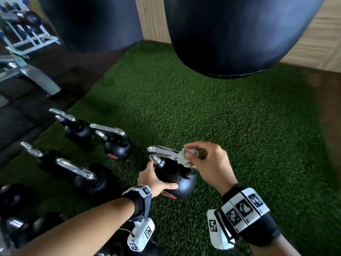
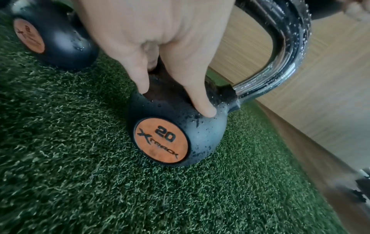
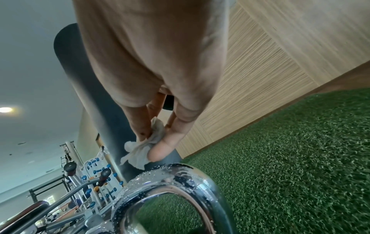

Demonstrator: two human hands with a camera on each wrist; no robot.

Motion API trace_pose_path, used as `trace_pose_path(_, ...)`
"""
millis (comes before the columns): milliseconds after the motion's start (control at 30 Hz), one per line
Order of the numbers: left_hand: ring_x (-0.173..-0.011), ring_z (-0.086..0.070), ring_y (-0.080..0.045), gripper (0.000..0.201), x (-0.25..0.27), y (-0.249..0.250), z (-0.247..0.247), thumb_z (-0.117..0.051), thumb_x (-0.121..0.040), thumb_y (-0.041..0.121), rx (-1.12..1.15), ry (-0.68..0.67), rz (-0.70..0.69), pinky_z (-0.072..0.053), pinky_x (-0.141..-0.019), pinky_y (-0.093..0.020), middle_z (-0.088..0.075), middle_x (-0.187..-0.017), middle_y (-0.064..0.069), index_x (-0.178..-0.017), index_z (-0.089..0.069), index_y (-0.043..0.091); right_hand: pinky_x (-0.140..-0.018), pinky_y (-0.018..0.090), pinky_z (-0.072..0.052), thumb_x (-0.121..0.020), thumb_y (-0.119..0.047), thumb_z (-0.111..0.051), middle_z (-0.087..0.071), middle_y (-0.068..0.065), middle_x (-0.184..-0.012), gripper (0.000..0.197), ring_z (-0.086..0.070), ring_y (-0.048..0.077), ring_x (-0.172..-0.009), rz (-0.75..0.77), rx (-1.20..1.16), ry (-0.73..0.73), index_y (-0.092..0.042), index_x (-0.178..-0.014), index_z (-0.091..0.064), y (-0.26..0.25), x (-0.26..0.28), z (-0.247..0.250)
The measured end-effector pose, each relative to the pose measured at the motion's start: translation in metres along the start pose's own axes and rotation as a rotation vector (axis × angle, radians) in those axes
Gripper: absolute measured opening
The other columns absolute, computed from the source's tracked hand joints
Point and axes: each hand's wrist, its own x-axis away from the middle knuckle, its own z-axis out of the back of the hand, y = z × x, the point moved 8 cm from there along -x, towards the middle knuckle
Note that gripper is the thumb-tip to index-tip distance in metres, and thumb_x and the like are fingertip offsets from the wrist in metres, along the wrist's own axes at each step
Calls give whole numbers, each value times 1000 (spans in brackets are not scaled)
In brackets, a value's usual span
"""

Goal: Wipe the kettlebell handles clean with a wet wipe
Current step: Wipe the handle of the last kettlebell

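A black kettlebell [image 1: 177, 182] marked 20 [image 2: 164, 139] stands on green turf, its chrome handle [image 1: 163, 152] beaded with water drops. My left hand [image 1: 153, 180] clasps the ball, thumb on the near side and fingers on the far side by the handle's base; in the left wrist view the fingertips [image 2: 204, 107] press on the wet ball. My right hand [image 1: 208, 163] pinches a crumpled white wipe [image 1: 184, 158] at the handle's right end. In the right wrist view the wipe [image 3: 142, 150] sits between thumb and fingers just above the handle [image 3: 172, 177].
Several more chrome-handled kettlebells [image 1: 118, 146] [image 1: 88, 182] stand in rows to the left. Two black punch bags [image 1: 230, 34] [image 1: 92, 23] hang just ahead over the turf [image 1: 230, 117]. A metal gym machine [image 1: 36, 78] is at the left, a wooden wall [image 1: 313, 37] behind.
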Motion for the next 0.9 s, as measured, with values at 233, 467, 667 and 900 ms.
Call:
trace_pose_path(233,-133,-45,-21,152,-34,-1,-1,-83,-19,81,-189,-126,-69,-39,-113,-33,-40,-124,5,-148,-28,23,-63,8,-52,-91,-6,-69,-73,10,-101,28,-63,-2,-65,99,59,20,-7,-119,-68,-10,-15,-4)
trace_pose_path(467,-147,-32,-16,127,-53,-2,-33,-91,-41,70,20,-363,-377,-28,-125,-45,-36,-153,5,-149,-30,41,-60,1,-46,-90,-10,-72,-67,-1,-102,14,-62,-6,-66,203,211,2,-7,-104,-74,-3,-33,-22)
trace_pose_path(667,-122,-49,20,98,-53,-1,-35,-95,-49,61,232,-391,-479,-39,-97,0,-56,-128,39,-126,-37,71,-76,2,-47,-87,-25,-75,-59,-14,-96,19,-57,-9,-80,366,499,100,-28,-106,-76,-1,-27,-24)
trace_pose_path(900,-123,-41,26,132,-55,-9,-34,-86,-37,82,146,-345,-485,-32,-100,3,-46,-134,34,-146,-23,44,-67,7,-49,-84,-23,-79,-62,-8,-90,15,-58,-3,-71,452,595,114,-16,-97,-80,-12,-23,-40)
